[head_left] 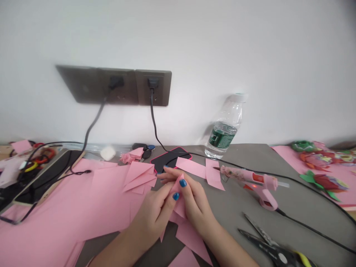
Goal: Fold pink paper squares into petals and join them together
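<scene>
Between my two hands is a folded piece of pink paper (180,193), pinched near its pointed top. My left hand (157,205) presses its thumb against the near side of the fold. From the other side, my right hand (196,202) grips the same paper, thumb close to the tip. Most of the fingers behind the paper are hidden. Under and around the hands lie cut pink paper pieces (191,237). To the left of them rests a stack of folded pink paper triangles (139,176).
A pink glue gun (250,178), its light glowing, lies right, its cord crossing the grey table (230,222). Open scissors (271,243) lie nearer. A water bottle (224,129) leans against the wall. Large pink sheets (102,207) cover the left; paper flowers (328,183) sit far right.
</scene>
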{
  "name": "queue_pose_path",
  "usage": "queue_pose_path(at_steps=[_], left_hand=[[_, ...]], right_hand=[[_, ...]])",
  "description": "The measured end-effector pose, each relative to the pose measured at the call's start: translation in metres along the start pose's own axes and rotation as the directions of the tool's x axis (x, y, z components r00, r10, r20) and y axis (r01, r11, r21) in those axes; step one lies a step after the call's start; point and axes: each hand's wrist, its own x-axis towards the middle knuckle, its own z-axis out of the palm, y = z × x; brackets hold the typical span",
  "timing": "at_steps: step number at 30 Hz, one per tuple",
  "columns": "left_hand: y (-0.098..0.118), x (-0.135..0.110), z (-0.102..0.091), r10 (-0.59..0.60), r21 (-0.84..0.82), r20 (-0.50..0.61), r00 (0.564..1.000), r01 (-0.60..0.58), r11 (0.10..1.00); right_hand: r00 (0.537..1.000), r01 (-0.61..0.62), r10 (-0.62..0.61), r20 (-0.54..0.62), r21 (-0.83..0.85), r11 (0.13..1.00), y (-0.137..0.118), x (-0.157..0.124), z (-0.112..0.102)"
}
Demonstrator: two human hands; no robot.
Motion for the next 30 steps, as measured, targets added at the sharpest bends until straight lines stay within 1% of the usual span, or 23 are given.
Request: queue_pose_path(at_steps=[3,8,18,26,30], left_hand=[[-0.0001,-0.0002,0.0004,-0.006,-0.007,-0.003,1.000,0.006,1.000],[0.0006,-0.0004,0.0004,0.012,-0.015,-0.005,1.000,-0.012,1.000],[-0.0005,0.0004,0.0006,0.032,-0.033,0.000,0.999,-0.032,0.999],[-0.0001,-0.0002,0.0010,0.031,-0.033,-0.001,1.000,-0.031,0.999],[0.0016,0.0012,0.0010,0.017,-0.033,-0.023,1.000,-0.018,0.999]], right_hand=[[1.000,0.006,-0.005,0.014,-0.059,0.998,0.0017,-0.0006,-0.0016],[0.998,0.045,-0.040,0.050,-0.096,0.994,0.0031,0.0009,-0.0049],[0.997,0.081,-0.079,0.015,-0.186,0.979,0.0033,-0.0016,-0.0041],[0.993,0.117,-0.119,-0.004,-0.159,0.980,0.0026,-0.0001,-0.0026],[0.994,0.107,-0.109,-0.013,-0.117,0.987,0.0006,0.0013,-0.0019]])
